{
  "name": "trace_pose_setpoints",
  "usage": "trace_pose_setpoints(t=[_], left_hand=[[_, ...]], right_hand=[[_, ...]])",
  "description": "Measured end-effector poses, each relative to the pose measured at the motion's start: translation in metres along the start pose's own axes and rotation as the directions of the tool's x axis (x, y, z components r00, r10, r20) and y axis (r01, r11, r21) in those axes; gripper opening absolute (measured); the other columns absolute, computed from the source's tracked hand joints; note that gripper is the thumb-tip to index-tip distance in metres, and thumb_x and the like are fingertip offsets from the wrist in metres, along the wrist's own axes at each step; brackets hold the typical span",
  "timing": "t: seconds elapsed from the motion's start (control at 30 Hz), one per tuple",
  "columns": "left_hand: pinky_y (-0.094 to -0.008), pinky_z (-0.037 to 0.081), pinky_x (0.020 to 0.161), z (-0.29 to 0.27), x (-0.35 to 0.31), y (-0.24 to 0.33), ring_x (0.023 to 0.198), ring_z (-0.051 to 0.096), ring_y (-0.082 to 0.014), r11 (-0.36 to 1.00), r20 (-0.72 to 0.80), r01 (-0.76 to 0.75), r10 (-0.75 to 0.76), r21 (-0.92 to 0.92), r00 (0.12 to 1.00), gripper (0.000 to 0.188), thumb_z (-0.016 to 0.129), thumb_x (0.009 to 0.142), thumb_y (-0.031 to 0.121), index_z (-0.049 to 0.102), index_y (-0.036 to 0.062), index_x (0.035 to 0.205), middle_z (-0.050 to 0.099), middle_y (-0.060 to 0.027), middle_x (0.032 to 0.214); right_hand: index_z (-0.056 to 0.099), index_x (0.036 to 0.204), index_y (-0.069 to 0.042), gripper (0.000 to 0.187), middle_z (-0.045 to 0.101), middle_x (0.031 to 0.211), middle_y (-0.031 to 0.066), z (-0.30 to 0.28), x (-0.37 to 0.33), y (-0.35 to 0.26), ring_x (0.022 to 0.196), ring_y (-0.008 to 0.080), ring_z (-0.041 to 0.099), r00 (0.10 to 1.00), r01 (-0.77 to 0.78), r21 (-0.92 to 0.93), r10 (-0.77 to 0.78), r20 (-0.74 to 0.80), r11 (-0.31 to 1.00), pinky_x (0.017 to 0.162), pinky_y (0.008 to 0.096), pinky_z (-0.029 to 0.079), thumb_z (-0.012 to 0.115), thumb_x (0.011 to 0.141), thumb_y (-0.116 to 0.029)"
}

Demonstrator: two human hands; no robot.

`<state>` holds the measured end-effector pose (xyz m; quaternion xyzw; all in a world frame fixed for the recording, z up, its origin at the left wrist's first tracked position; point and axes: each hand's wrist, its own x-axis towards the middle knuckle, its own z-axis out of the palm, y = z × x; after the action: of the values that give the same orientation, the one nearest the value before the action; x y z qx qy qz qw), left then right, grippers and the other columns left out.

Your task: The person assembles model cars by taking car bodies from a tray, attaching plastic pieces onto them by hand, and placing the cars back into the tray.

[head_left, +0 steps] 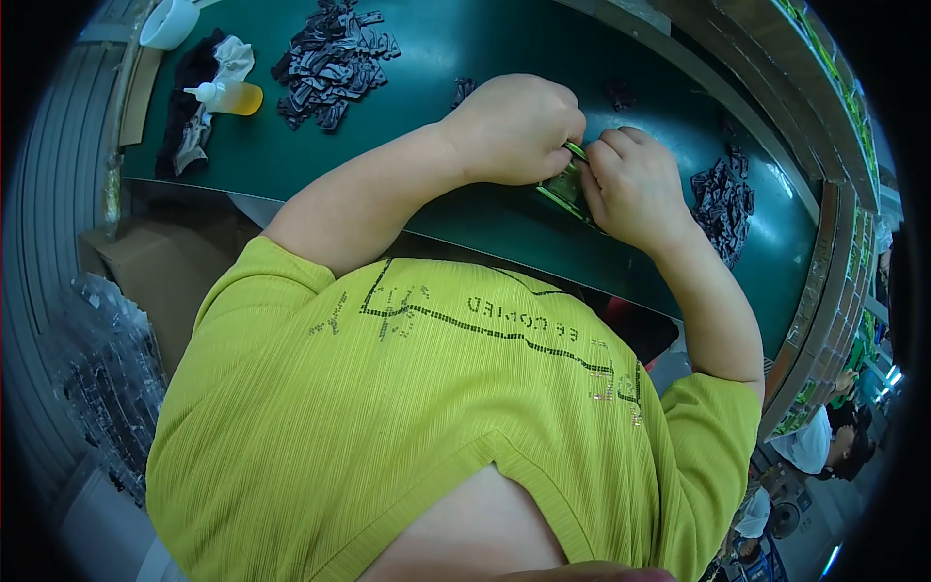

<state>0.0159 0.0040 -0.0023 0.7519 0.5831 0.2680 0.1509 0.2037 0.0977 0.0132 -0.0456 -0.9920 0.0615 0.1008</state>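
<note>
Close to the table's near edge, my two hands meet over a shiny green part (565, 189) with a flat face and a thin rim. My left hand (519, 126) is curled into a loose fist at the part's upper left, its fingertips mostly hidden. From the other side my right hand (635, 184) closes on the part, thumb pointing down along it. Between the hands shows a narrow dark piece with a green edge (576, 150); I cannot tell whether it is separate. A few small black pieces (465, 91) lie just beyond my left wrist.
Large piles of small black pieces lie at the far left (335, 63) and right (722, 204) of the green table (436, 44). A bottle of amber liquid (228, 98) rests by cloths (194, 68). A white cup (169, 24) stands in the corner; boxes and racks (824, 301) line the right.
</note>
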Motion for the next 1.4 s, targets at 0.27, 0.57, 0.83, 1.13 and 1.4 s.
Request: trace_pose_setpoints(t=[0.27,0.57,0.83,1.13,1.4], left_hand=[[-0.0401,0.051,0.082,-0.018,-0.019,0.032,0.100,0.060,-0.0304,0.990,0.087,-0.141,0.143,-0.032,0.986,0.043,0.079,0.071,0.024,0.065,0.0040,0.106,0.062,-0.0100,0.098],[-0.0392,0.050,0.083,-0.025,-0.102,0.035,0.098,0.059,-0.0300,0.993,0.081,0.032,-0.023,-0.112,0.996,0.057,0.084,0.067,0.024,0.062,0.0029,0.115,0.062,-0.0108,0.104],[-0.0389,0.050,0.084,-0.028,-0.143,0.022,0.100,0.059,-0.0293,0.987,-0.168,0.159,-0.155,0.010,0.974,0.061,0.088,0.068,0.025,0.062,0.0028,0.118,0.062,-0.0121,0.109],[-0.0386,0.048,0.089,-0.028,-0.157,0.011,0.103,0.057,-0.0315,0.987,-0.291,0.152,-0.160,-0.050,0.943,0.063,0.086,0.068,0.019,0.061,0.0023,0.123,0.061,-0.0138,0.115],[-0.0395,0.048,0.093,-0.025,-0.161,0.001,0.108,0.057,-0.0317,0.998,-0.379,0.054,-0.067,-0.046,0.923,0.062,0.083,0.069,0.013,0.061,0.0045,0.126,0.061,-0.0134,0.117]], right_hand=[[0.060,0.079,-0.001,0.011,0.060,0.078,0.0130,-0.030,-0.013,-0.012,0.074,0.0345,0.060,0.988,-0.136,0.141,0.124,0.090,0.981,0.065,0.0439,0.049,0.068,0.079,-0.009],[0.071,0.090,-0.001,0.013,0.066,0.083,0.0064,-0.004,0.023,-0.003,0.072,0.0143,0.062,0.869,-0.487,0.765,0.323,0.375,0.422,0.066,0.0263,0.049,0.072,0.087,-0.013],[0.071,0.090,-0.004,0.032,0.071,0.083,0.0144,0.030,0.106,-0.045,0.079,0.0303,0.069,0.814,-0.576,0.313,0.564,0.136,0.756,0.069,0.0397,0.054,0.073,0.085,-0.036],[0.070,0.092,-0.003,0.033,0.068,0.074,0.0083,0.046,0.109,-0.028,0.068,0.0184,0.066,0.787,-0.617,0.301,0.581,0.210,0.727,0.061,0.0329,0.051,0.078,0.083,-0.034],[0.069,0.100,0.000,0.015,0.068,0.086,0.0051,-0.015,0.045,-0.086,0.074,0.0119,0.066,0.904,-0.232,0.877,0.427,0.034,0.421,0.064,0.0240,0.053,0.074,0.086,-0.002]])
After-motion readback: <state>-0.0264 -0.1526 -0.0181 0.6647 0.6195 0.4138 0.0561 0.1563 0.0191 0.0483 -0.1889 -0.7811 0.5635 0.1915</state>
